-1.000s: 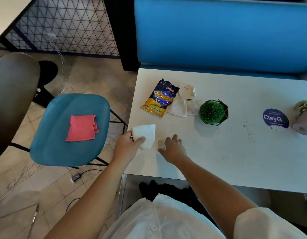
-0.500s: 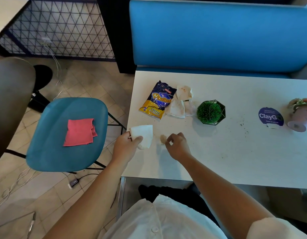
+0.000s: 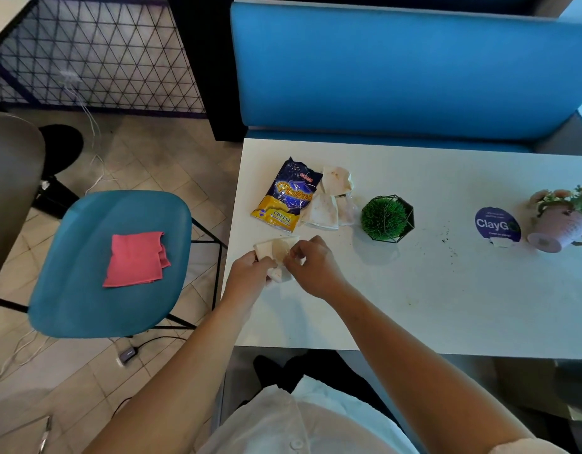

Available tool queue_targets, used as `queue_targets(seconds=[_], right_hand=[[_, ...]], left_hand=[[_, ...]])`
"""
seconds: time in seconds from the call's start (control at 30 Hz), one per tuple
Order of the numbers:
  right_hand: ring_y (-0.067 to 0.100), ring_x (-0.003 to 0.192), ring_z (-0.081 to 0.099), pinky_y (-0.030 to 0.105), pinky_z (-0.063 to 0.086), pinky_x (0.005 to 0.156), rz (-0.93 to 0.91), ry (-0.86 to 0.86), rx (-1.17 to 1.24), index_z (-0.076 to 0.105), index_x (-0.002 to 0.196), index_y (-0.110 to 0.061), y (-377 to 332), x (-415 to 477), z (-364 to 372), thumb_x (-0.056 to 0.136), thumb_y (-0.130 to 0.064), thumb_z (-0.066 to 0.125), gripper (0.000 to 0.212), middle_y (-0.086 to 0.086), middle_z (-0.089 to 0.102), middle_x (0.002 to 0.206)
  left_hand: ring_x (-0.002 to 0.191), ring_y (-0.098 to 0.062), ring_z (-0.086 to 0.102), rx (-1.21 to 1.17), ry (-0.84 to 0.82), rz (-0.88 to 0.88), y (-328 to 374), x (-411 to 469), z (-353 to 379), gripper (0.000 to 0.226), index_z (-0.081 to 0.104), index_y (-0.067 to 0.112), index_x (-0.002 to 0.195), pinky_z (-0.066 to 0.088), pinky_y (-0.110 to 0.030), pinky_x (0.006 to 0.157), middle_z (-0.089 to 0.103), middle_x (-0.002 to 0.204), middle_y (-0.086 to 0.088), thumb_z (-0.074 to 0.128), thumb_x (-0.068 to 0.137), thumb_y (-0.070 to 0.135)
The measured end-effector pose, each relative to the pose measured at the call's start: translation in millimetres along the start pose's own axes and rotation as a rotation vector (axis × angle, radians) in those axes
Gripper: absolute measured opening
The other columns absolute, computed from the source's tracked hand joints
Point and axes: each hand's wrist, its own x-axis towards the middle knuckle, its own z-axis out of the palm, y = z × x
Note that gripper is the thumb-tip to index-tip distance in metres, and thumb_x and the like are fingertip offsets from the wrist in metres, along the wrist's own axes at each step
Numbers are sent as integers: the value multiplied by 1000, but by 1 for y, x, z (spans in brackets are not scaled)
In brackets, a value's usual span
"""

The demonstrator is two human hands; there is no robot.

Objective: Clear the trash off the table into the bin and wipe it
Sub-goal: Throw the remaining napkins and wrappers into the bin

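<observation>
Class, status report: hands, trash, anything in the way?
Left hand holds napkin; right hand pinches it. Chip bag, stained napkins uncollected on table. Nothing in the way.

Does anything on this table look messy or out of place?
Yes: dark crumbs are scattered over the white table between the green ball plant and the round purple ClayGo sign. Beside a blue-and-yellow cheese snack bag lie crumpled white napkins, visibly stained. The left hand and right hand hold another stained napkin.
</observation>
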Motion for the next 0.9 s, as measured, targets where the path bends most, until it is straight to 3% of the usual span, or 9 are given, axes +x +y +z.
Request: queue_targets(seconds=[0.1, 0.2, 0.37, 0.47, 0.57, 0.67, 0.8, 0.9], right_hand=[[17, 82, 52, 12, 34, 67, -9, -58, -43, 67, 98, -10, 3, 5, 0, 96, -20, 66, 10, 6, 49, 106], [21, 81, 53, 20, 36, 71, -30, -97, -84, 66, 101, -9, 4, 12, -1, 97, -22, 65, 14, 8, 50, 108], [24, 87, 56, 22, 37, 74, -64, -203, -132, 66, 110, -8, 6, 29, -9, 94, -24, 68, 22, 10, 52, 109], [19, 91, 55, 24, 41, 81, -52, -248, -90, 64, 113, -13, 9, 45, -18, 91, -25, 72, 26, 7, 50, 111], [21, 94, 59, 32, 47, 85, -13, -190, -105, 58, 121, -13, 19, 69, -30, 91, -20, 70, 33, 6, 48, 115], [34, 103, 61, 39, 50, 91, -8, -96, -266, 51, 132, -9, 29, 97, -42, 92, -15, 65, 43, 14, 46, 129], [37, 122, 47, 44, 46, 90, -2, -13, -623, 43, 141, -17, 35, 132, -58, 92, -23, 66, 55, 12, 42, 136], [42, 133, 38, 50, 49, 97, 8, -70, -753, 38, 145, -16, 45, 152, -64, 90, -17, 67, 63, 12, 38, 142]], left_hand=[[104, -26, 72, -38, -13, -30, 1, 2, 3, 30, 75, 22, 104, 61, -42, 92, 78, 103, -4, 56, 88, 4], [95, -21, 73, -77, -23, -47, 4, 5, 8, 23, 74, 22, 101, 61, -34, 82, 78, 95, -2, 57, 94, 10], [98, -25, 74, -1, 32, 15, 4, 21, 12, 12, 77, 22, 101, 60, -44, 89, 79, 95, -2, 75, 90, 25], [85, -21, 70, 73, 96, 38, 7, 31, 12, 13, 78, 20, 89, 59, -44, 82, 77, 87, -2, 79, 81, 29], [78, -17, 67, 84, 134, 57, 14, 40, 14, 8, 76, 18, 82, 56, -39, 76, 76, 78, 3, 77, 86, 25], [71, -12, 64, 85, 154, 83, 22, 48, 18, 10, 75, 16, 81, 52, -30, 69, 74, 72, 7, 74, 90, 20], [61, -5, 61, 140, 170, 129, 29, 57, 23, 11, 73, 11, 86, 45, -14, 50, 71, 72, 5, 71, 94, 19], [56, 2, 60, 177, 182, 150, 31, 63, 26, 12, 73, 12, 88, 47, -16, 51, 70, 72, 7, 70, 95, 21]])
